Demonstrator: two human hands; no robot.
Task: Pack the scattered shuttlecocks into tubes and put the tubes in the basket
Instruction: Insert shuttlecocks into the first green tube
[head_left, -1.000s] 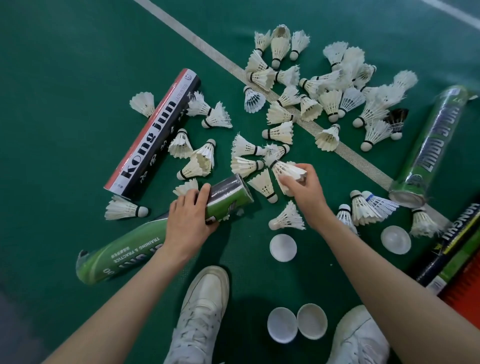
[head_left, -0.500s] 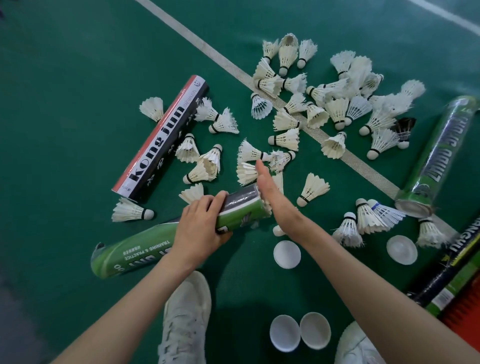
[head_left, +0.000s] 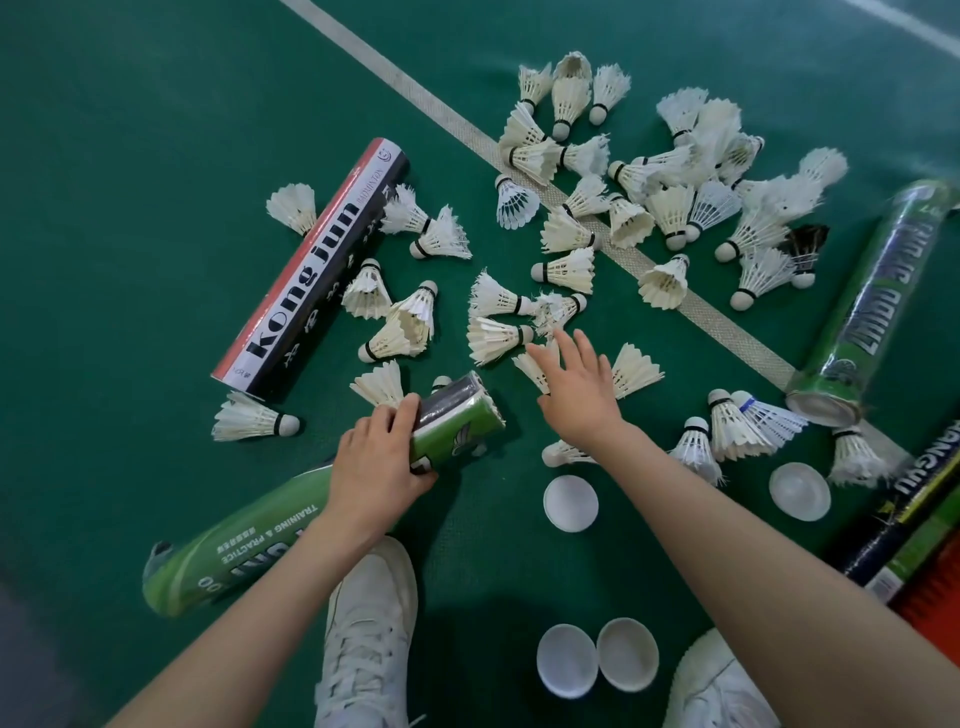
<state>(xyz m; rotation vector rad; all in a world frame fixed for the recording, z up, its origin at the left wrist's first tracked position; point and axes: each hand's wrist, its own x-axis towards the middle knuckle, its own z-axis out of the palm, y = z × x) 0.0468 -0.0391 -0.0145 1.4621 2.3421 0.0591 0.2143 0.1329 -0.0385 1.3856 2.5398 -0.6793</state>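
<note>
My left hand (head_left: 382, 462) grips a green tube (head_left: 249, 540) lying on the green court floor, its open mouth (head_left: 467, 402) pointing up and right. My right hand (head_left: 576, 387) hovers with fingers spread over a shuttlecock (head_left: 535, 364), holding nothing; another shuttlecock (head_left: 636, 369) lies just right of it. Several white shuttlecocks (head_left: 670, 208) lie scattered beyond. A black, white and red "Kong jun" tube (head_left: 311, 270) lies at the left, a second green tube (head_left: 872, 306) at the right.
White tube caps lie near my feet (head_left: 570, 503), (head_left: 800, 491), (head_left: 597, 660). My white shoes (head_left: 369, 634) stand at the bottom. More tubes (head_left: 914, 525) and an orange-red edge (head_left: 935, 597) sit at the lower right. A white court line (head_left: 467, 130) crosses the floor.
My right hand carried a shuttlecock to the green tube's mouth, then drew away and now reaches out empty over the pile. The left hand kept its grip on the tube.
</note>
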